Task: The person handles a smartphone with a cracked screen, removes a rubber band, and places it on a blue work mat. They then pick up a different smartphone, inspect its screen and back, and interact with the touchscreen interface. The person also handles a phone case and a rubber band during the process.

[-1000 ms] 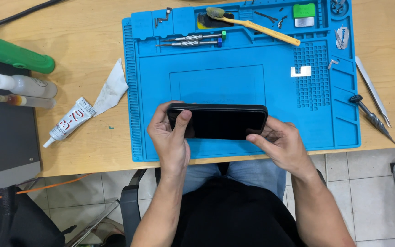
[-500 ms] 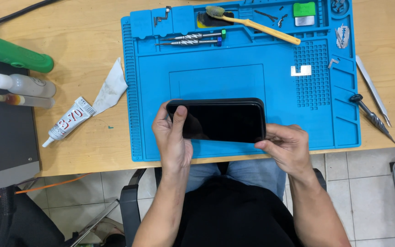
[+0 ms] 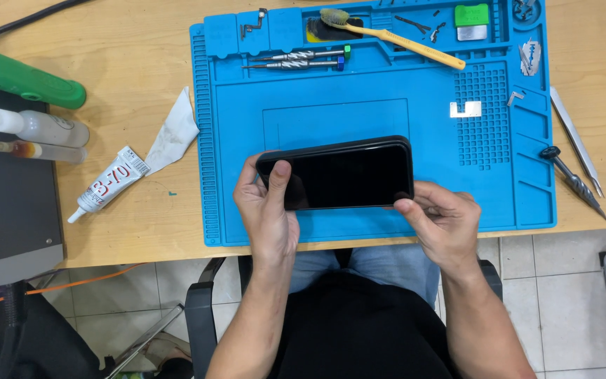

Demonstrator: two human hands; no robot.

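A black smartphone [image 3: 348, 174] is held flat, dark screen up, above the near part of a blue repair mat [image 3: 380, 119]. My left hand [image 3: 266, 207] grips its left end, thumb lying across the glass. My right hand [image 3: 440, 217] pinches the phone's lower right corner between thumb and fingers. The phone's long side runs left to right.
On the mat lie two screwdrivers [image 3: 296, 60], a yellow toothbrush [image 3: 394, 36], a small metal bracket [image 3: 465, 109] and small parts. Left of it are a crumpled tissue [image 3: 171, 132], a glue tube [image 3: 106, 186], two dropper bottles [image 3: 36, 133], a green handle [image 3: 22, 77]. Tweezers [image 3: 575, 140] and a driver [image 3: 574, 182] lie right.
The phone has been tilted so its screen faces up more fully. My left thumb has slid onto the glass, and my right hand has shifted to the lower right corner.
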